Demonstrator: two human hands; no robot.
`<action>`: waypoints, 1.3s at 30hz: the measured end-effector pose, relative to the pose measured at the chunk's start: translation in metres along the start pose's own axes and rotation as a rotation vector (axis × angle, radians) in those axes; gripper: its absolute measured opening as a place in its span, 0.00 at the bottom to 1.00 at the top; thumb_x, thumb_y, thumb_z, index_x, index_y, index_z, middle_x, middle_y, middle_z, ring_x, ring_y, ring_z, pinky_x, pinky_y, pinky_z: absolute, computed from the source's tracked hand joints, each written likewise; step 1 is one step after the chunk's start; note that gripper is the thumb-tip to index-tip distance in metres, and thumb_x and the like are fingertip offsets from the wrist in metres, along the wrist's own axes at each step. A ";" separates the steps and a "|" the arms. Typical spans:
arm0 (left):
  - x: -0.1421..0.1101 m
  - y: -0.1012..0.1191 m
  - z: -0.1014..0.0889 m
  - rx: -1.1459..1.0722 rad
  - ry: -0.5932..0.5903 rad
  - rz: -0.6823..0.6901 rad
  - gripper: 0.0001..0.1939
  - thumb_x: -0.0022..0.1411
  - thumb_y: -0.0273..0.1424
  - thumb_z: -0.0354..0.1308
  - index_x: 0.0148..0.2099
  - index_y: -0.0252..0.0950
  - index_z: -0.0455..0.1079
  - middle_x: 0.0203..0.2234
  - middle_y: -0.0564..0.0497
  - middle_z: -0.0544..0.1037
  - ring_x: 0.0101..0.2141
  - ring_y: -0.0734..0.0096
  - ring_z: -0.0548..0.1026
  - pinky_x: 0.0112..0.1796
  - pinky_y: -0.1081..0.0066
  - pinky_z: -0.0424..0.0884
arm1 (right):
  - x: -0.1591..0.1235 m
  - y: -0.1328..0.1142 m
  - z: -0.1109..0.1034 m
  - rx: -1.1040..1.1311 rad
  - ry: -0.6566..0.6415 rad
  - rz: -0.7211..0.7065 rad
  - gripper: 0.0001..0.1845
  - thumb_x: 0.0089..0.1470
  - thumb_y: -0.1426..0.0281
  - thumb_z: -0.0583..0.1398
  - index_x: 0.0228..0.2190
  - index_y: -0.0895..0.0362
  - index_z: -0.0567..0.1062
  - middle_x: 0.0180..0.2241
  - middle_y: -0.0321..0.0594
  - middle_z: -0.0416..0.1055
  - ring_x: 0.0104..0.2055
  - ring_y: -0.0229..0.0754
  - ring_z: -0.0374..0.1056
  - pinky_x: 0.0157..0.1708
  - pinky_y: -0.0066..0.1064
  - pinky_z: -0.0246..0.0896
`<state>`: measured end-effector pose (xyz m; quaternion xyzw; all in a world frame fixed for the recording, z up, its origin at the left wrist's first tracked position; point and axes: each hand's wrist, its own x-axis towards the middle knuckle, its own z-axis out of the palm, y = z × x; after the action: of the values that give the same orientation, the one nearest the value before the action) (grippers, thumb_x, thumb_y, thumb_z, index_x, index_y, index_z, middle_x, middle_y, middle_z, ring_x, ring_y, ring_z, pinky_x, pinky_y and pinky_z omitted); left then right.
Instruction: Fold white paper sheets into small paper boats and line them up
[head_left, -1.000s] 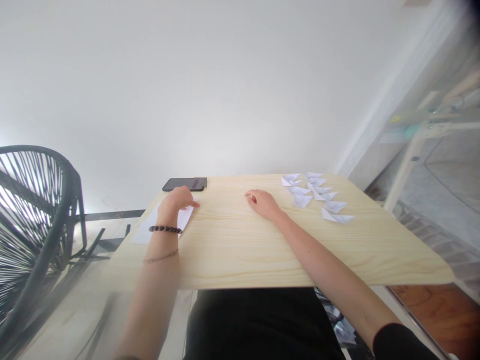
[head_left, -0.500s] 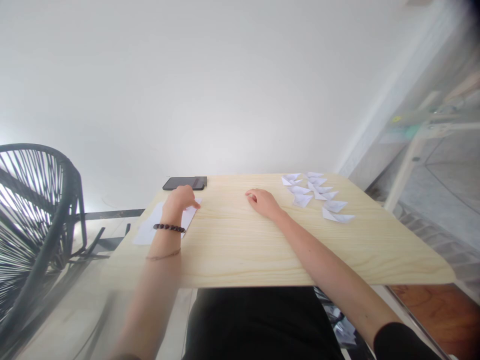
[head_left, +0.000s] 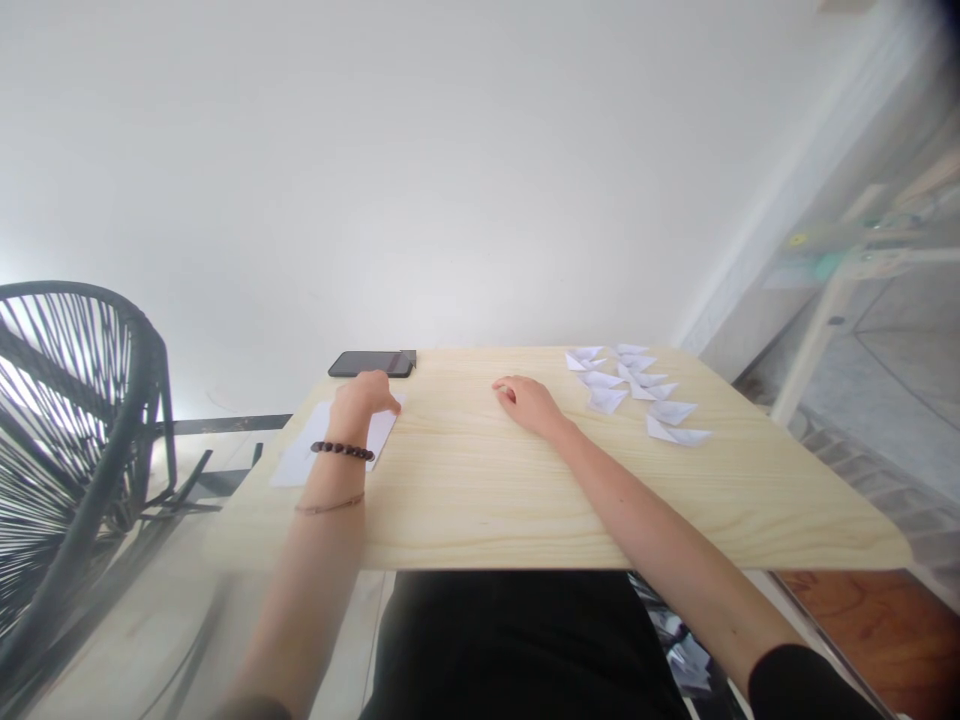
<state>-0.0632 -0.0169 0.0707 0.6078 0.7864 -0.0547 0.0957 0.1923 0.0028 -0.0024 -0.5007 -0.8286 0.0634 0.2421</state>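
Over the far right corner of the white paper sheets [head_left: 304,458] on the left of the table, my left hand [head_left: 366,395] has its fingers closed at the edge, thumb toward the right. The palm and wrist hide part of the paper. A dark bead bracelet [head_left: 343,450] circles that wrist. My right hand [head_left: 523,403] rests on the table near the middle, fingers loosely curled in, with nothing visible in them. Farther right lie several folded white paper pieces [head_left: 677,424] with pointed wings, set in loose rows.
A black phone [head_left: 369,364] lies at the table's [head_left: 480,500] back left, just beyond my left hand. A white wall [head_left: 480,180] stands behind the table. To the left is a black woven chair [head_left: 127,400]; a pale metal frame [head_left: 817,340] stands at the right.
The view has shifted very slightly. My left hand stays at the paper's far corner with barely any movement, and my right hand keeps its curled pose on the table.
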 end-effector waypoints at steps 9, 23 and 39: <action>0.001 0.003 0.003 0.098 0.025 0.034 0.23 0.40 0.29 0.57 0.43 0.35 0.66 0.40 0.41 0.71 0.39 0.54 0.69 0.33 0.66 0.67 | 0.000 -0.001 -0.001 -0.006 -0.021 0.017 0.14 0.52 0.69 0.50 0.38 0.56 0.70 0.32 0.39 0.69 0.33 0.36 0.62 0.36 0.26 0.52; 0.016 -0.015 0.010 -0.042 0.082 0.055 0.26 0.42 0.34 0.57 0.47 0.40 0.61 0.40 0.45 0.70 0.30 0.64 0.72 0.29 0.70 0.67 | -0.001 -0.001 -0.001 -0.001 -0.012 0.009 0.13 0.52 0.69 0.50 0.38 0.56 0.70 0.32 0.38 0.69 0.33 0.35 0.62 0.35 0.26 0.52; 0.014 -0.019 0.002 -0.101 0.167 -0.061 0.15 0.46 0.36 0.54 0.35 0.32 0.68 0.37 0.37 0.72 0.37 0.54 0.69 0.31 0.64 0.65 | 0.000 0.000 0.000 0.007 -0.012 0.011 0.13 0.51 0.69 0.50 0.38 0.55 0.70 0.31 0.38 0.69 0.33 0.36 0.62 0.36 0.26 0.52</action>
<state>-0.0850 -0.0089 0.0654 0.5803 0.8116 0.0330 0.0585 0.1927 0.0029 -0.0027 -0.5039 -0.8272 0.0709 0.2384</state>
